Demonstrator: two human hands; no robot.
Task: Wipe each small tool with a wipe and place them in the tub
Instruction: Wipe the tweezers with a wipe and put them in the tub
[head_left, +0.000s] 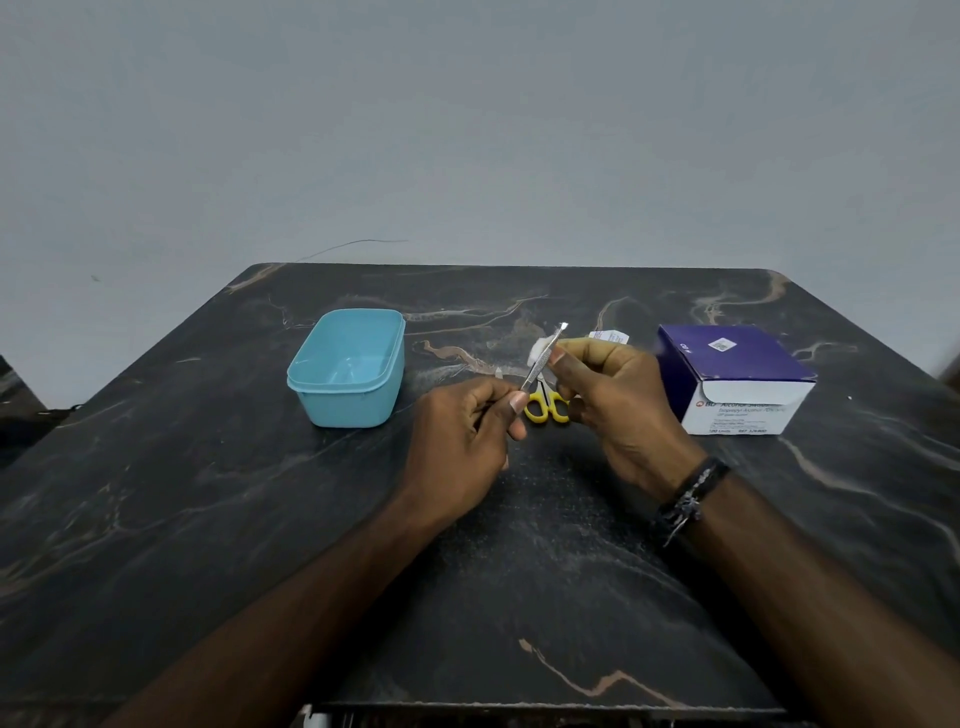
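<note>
My left hand (467, 431) pinches the lower end of a thin metal tool (543, 361) that slants up to the right over the table. Against the tool's upper part my right hand (608, 395) pinches a small white wipe (536, 351). Yellow-handled scissors (545, 405) lie on the table under my hands, partly hidden. The light blue tub (345, 397) stands to the left of my hands and looks empty.
A purple and white box of alcohol swabs (737, 384) stands at the right. A torn white wrapper (610, 336) lies behind my right hand. The dark marbled table (208, 519) ends at a grey wall.
</note>
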